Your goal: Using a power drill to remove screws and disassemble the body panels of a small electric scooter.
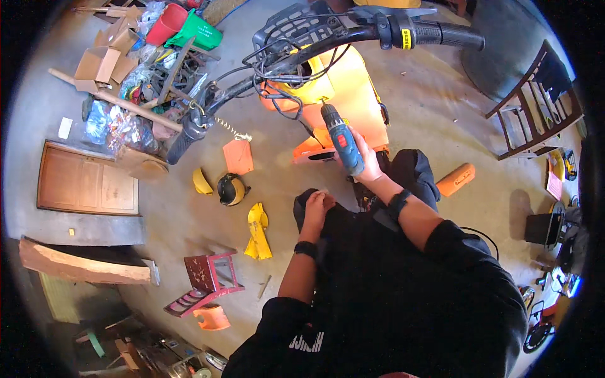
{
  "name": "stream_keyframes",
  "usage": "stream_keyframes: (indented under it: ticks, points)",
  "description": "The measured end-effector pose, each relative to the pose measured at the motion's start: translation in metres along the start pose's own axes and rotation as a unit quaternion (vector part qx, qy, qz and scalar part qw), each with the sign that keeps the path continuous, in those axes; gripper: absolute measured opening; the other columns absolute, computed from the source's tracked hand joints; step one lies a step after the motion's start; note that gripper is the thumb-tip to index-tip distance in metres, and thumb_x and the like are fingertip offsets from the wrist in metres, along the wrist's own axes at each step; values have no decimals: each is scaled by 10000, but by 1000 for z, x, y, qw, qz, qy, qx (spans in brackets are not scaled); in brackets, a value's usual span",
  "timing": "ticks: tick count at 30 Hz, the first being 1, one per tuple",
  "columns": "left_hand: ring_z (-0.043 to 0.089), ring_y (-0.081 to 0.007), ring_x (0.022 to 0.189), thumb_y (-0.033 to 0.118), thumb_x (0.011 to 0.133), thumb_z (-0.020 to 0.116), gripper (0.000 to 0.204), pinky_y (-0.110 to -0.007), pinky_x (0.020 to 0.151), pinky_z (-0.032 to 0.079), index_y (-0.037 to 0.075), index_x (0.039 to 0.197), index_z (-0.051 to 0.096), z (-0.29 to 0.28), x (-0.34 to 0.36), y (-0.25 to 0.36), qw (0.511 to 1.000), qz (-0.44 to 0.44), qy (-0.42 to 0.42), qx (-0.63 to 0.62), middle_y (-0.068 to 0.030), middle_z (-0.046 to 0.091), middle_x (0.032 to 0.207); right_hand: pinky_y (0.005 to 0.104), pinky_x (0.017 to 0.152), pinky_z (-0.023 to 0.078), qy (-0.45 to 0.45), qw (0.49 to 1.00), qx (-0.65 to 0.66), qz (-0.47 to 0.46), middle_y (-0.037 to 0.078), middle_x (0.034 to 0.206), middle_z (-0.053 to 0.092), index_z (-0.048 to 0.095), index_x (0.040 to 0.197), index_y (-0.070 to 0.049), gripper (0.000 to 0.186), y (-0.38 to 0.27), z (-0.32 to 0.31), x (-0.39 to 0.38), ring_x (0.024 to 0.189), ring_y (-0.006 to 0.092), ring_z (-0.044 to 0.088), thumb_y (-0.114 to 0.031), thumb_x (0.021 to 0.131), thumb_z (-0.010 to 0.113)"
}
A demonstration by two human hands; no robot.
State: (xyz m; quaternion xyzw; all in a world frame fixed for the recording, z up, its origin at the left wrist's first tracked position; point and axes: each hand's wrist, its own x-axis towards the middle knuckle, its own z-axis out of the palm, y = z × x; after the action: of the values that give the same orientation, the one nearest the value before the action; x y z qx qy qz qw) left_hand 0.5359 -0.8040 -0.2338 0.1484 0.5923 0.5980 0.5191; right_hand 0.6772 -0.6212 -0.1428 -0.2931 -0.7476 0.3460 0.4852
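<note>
Right grip (370,164) beyond curled left grip (316,208)

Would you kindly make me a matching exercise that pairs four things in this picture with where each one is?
Column one
1. drill
2. green bin
3. red chair
4. left hand

Column two
A. by the person's left knee
B. beside a curved orange piece
C. in the right hand
D. next to a red bin

Pairs: 1-C, 2-D, 3-B, 4-A

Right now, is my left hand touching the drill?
Apart. The head view shows floor between your left hand and the blue drill.
</note>
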Motion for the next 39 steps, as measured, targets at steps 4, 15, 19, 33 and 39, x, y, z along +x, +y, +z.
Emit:
stream_keyframes:
  ticks: [4, 15, 19, 33, 39]
  points:
    - [652, -241, 858, 147, 984, 444, 190, -359, 780, 539, 16, 1074, 550, 0, 1, -2, 999, 4, 4, -34, -125, 643, 954, 378, 855, 534, 8, 999, 27, 16, 204, 1155, 624, 384, 1368, -14, 724, 2, 4, -6, 1017, 321, 661, -182, 776, 765]
    - [654, -230, 845, 137, 986, 434, 188, -360, 791, 533, 19, 1071, 554, 1, -6, 3, 1000, -8, 8, -29, -113, 657, 930, 447, 973, 461, -73, 995, 5, 69, 241, 1380, 473, 291, 1463, -50, 818, 2, 3, -9, 1172, 401, 552, -122, 741, 670]
    - [659, -239, 859, 139, 988, 429, 192, -360, 794, 536, 19, 1078, 549, 3, -8, 6, 1000, -6, 20, -11, -126, 656, 938, 448, 908, 498, -2, 1000, -10, -15, 241, 1336, 514, 275, 1473, -60, 846, 1, 5, -6, 1083, 402, 604, -133, 732, 677]
    - [599, -184, 1034, 321, 1035, 359, 409, -366, 917, 479, 38, 1274, 533, 53, -21, 42, 983, 106, -8, 152, -103, 623, 1149, 422, 971, 473, -12, 998, -57, -22, 258, 1329, 499, 354, 1403, 13, 754, 0, -8, -1, 1213, 394, 523, -177, 776, 728]
    - [307, -245, 1377, 547, 1012, 237, 676, -410, 1154, 212, 13, 1405, 367, 113, 0, 82, 982, 133, -94, -93, -112, 360, 1474, 475, 1082, 362, -52, 997, -40, -34, 239, 1438, 380, 273, 1443, -5, 935, -6, 4, 0, 1336, 418, 374, -315, 732, 795]
